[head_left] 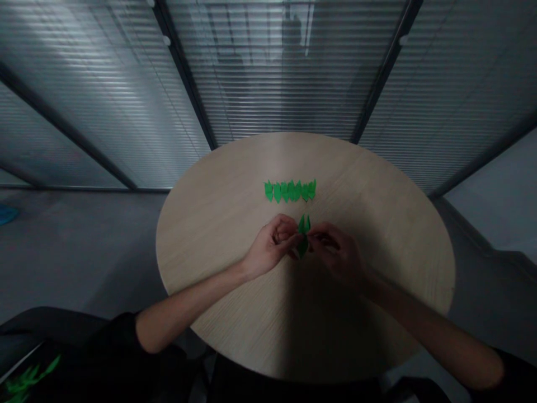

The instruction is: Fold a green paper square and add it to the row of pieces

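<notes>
A small green folded-paper piece (303,246) with two upright points is pinched between my hands above the middle of the table. My left hand (274,240) grips its left side between thumb and fingers. From the right, my right hand (338,249) holds its other side, with the fingertips close together and in shadow. Just beyond my hands, a row of several similar green folded-paper pieces (290,191) lies side by side on the tabletop.
The round wooden table (218,196) stands close to glass partitions with blinds (293,84). More green pieces (31,378) show at the lower left, by a dark chair (54,319). A blue item (7,214) lies on the floor at far left.
</notes>
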Motion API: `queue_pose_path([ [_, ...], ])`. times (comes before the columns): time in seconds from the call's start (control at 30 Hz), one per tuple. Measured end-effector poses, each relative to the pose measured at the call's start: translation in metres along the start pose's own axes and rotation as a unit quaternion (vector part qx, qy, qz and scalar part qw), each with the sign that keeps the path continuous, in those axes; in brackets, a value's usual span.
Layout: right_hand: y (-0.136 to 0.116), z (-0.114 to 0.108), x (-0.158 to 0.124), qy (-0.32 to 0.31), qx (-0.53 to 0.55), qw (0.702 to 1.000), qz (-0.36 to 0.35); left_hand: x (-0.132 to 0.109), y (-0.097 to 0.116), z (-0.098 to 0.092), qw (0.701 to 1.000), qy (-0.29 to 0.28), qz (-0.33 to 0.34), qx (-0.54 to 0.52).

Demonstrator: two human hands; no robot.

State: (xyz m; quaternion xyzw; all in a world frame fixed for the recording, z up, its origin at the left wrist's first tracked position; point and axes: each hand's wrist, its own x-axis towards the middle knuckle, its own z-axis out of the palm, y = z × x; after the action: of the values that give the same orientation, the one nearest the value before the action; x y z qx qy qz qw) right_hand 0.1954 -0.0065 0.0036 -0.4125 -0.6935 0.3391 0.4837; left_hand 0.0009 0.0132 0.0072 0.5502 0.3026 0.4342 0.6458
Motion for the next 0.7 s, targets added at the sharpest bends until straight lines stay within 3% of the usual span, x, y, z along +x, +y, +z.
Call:
queue_pose_path([
  [0.13, -0.0022, -0.0001, 0.002, -0.002, 0.029, 0.999, 0.042, -0.002, -0.0007, -0.0009, 0.999, -0.004, 0.039, 0.015],
  [0.33, -0.0041, -0.0015, 0.0038, 0.003, 0.065, 0.995, 0.074, -0.0053, 0.0041, -0.0016, 0.995, -0.014, 0.048, 0.083],
  [0.7, -0.0062, -0.0045, 0.0036, -0.009, 0.074, 0.995, 0.059, -0.0067, 0.0063, -0.0024, 0.995, -0.015, 0.026, 0.092],
])
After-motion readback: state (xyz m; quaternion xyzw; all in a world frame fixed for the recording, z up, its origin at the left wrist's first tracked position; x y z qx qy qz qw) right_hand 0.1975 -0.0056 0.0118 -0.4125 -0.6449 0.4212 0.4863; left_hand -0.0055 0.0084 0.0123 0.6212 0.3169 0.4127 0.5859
